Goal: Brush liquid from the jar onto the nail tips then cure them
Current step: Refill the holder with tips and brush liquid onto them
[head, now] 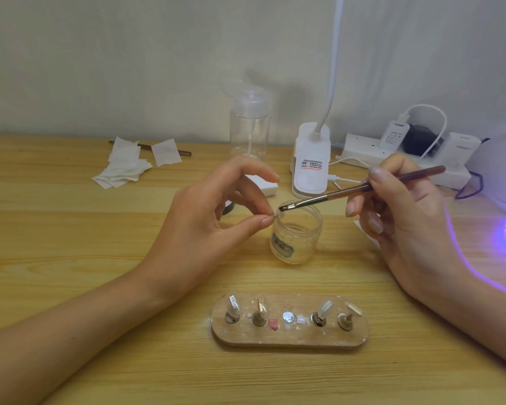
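**Above the jar mouth: a nail tip met by the brush**

At the centre of the frame, a small nail tip (pixel 274 217) is pinched between the thumb and forefinger of the left hand (pixel 211 220), just over the upper left rim of the open glass jar (pixel 297 241). The other three fingers are spread loosely above it. The flat bristles of a brown-handled brush (pixel 362 187) are laid against the tip. The brush is gripped like a pen by the curled fingers of the right hand (pixel 406 223), right of centre.

The jar is labelled and is stood on the wooden table (pixel 85 258). Below it, at the lower middle, an oval wooden holder (pixel 289 340) is laid. Four more nail tips (pixel 233 304) are carried on small stands set in it.

Behind the jar, at the upper middle, a clear pump bottle (pixel 249 133), a white clip lamp (pixel 310 162) and a white power strip (pixel 360 147) are ranged along the wall. White wipes (pixel 123 168) are scattered at the upper left. At the right edge, part of a curing lamp (pixel 503 159) is seen, with violet light thrown onto the table and the right forearm.
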{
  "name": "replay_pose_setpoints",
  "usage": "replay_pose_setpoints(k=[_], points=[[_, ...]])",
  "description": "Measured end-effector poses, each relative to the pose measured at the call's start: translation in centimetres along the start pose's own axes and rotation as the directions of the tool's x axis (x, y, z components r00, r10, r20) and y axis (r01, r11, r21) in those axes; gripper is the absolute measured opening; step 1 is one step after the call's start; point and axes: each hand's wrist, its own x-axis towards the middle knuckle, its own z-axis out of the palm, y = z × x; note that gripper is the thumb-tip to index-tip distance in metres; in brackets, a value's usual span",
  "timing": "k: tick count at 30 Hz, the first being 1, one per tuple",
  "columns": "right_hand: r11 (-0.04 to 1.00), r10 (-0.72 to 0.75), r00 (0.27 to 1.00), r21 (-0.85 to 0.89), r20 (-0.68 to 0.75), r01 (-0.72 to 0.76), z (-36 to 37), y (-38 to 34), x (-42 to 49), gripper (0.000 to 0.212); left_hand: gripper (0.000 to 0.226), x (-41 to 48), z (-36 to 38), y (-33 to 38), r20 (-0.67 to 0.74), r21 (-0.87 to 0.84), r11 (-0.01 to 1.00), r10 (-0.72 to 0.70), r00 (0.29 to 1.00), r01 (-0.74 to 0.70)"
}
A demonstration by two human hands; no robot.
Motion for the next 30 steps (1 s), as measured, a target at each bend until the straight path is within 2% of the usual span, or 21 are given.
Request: replay_pose_setpoints(k=[7,12,18,22,30], points=[[0.999,0.022,0.999,-0.036,-0.043,-0.024,-0.09,-0.01,-0.01,0.024,0.036,-0.03,0.10,0.06,-0.012,-0.009,1.000,-0.006,1.000,0.006],[1.000,0.002,1.000,-0.001,0.013,-0.002,0.12,0.01,-0.12,0.023,0.040,-0.03,0.13,0.16,-0.015,-0.015,1.000,-0.016,1.000,0.015],[0.999,0.010,0.999,-0.053,-0.048,-0.013,-0.19,0.01,-0.08,0.024,0.040,-0.07,0.17,0.12,-0.005,-0.055,0.997,-0.048,0.999,0.048],[0.999,-0.053,0.999,0.004,0.004,0.053,0.04,-0.02,-0.13,0.024,0.039,0.04,0.23,0.20,-0.008,-0.068,0.997,-0.044,0.999,0.044],[0.999,-0.036,0.999,-0.036,0.005,0.036,-0.14,0.16,0.02,0.023,0.043,0.10,0.29,-0.01,-0.015,-0.066,0.997,-0.048,0.999,0.047]])
